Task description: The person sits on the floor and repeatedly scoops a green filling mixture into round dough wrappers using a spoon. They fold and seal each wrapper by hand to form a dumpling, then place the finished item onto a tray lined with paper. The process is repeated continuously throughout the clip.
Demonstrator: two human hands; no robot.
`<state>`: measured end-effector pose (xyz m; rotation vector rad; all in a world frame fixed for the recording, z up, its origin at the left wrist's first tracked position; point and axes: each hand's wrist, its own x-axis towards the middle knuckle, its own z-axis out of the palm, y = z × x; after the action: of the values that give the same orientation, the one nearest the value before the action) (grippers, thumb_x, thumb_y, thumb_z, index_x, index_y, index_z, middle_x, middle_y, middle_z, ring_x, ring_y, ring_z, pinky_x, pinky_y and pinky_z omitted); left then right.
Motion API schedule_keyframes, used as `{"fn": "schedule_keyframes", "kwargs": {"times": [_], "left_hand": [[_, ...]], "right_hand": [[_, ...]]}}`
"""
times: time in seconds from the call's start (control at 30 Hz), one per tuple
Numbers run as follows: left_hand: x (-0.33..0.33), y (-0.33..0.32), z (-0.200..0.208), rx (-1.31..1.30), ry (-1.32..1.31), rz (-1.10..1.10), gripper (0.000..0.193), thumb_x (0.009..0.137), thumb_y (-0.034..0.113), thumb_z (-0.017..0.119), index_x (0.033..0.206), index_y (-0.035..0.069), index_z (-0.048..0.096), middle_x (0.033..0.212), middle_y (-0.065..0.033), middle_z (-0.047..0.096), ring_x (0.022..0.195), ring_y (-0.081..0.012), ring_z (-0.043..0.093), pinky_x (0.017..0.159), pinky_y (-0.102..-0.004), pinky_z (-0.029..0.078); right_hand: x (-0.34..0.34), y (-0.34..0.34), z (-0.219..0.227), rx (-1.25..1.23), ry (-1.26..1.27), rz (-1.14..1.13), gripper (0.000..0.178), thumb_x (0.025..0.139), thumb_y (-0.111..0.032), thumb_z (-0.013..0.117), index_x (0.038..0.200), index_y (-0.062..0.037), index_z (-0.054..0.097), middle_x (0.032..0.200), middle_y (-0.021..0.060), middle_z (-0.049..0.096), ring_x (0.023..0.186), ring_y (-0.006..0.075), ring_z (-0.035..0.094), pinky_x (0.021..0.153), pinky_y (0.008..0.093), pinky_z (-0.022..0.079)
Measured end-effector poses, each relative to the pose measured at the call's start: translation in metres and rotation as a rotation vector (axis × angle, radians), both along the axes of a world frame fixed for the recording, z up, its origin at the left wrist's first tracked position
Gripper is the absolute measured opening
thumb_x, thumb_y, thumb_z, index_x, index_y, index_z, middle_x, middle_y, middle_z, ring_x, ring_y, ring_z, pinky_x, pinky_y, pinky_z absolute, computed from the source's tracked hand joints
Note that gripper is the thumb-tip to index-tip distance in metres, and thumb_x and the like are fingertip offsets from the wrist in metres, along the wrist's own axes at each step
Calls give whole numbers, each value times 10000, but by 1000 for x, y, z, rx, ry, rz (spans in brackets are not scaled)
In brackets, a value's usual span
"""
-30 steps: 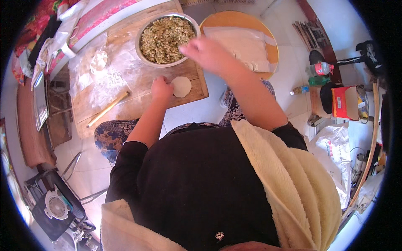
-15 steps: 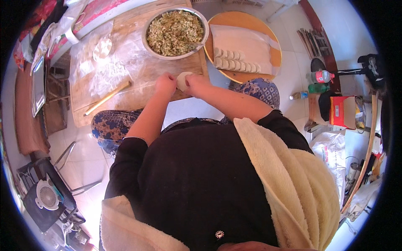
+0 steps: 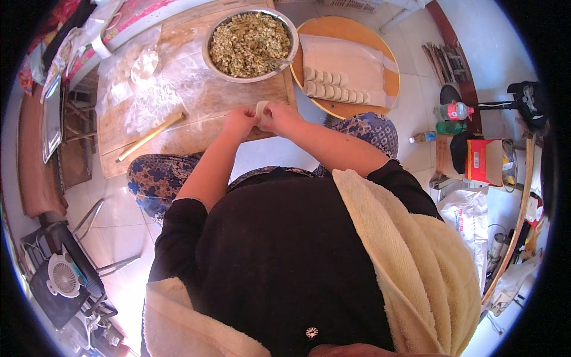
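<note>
Above the near edge of the wooden board (image 3: 205,119), my left hand (image 3: 239,121) and my right hand (image 3: 282,118) come together on a pale dumpling wrapper (image 3: 260,109). Fingers of both hands are closed on its sides, and it looks folded and narrow. Whether filling lies inside is hidden. Just beyond my hands stands a metal bowl (image 3: 206,58) heaped with chopped green and brown filling (image 3: 250,46). To its right, rows of shaped dumplings (image 3: 336,93) lie on a white cloth (image 3: 351,59) over a round wooden tray (image 3: 326,25).
A rolling pin (image 3: 151,137) lies on the board's left, near scattered flour (image 3: 157,98) and a pale round piece of dough (image 3: 144,66). Bottles (image 3: 457,110) and a red box (image 3: 477,160) stand on the floor at right. A chair (image 3: 74,262) with a small fan (image 3: 63,276) is at left.
The wrapper has gone from a broad round face to a narrower, folded shape. My hands have drawn closer together around it.
</note>
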<state>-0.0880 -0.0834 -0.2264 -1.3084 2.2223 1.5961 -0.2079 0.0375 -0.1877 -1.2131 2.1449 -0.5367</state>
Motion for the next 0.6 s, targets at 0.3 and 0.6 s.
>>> {"fn": "schedule_keyframes", "kwargs": {"times": [0.3,0.6], "left_hand": [[2,6,10,496,245,217,137,899,149,629,974,35,635,890,-43,655,769,-146,630,706,-263,522],[11,3,5,440,156,317,159,891,118,616,1019,26,596,874,-66,652,728,-148,650,640,-276,546]], "right_hand": [[-14,-6,-51,-128,-675,-144,294,737,-151,757,978,-23,648,877,114,677,776,235,654,677,340,536],[-29,-3,-38,27,-850,-416,135,792,-62,664,919,-24,640,814,69,649,696,156,632,614,291,551]]}}
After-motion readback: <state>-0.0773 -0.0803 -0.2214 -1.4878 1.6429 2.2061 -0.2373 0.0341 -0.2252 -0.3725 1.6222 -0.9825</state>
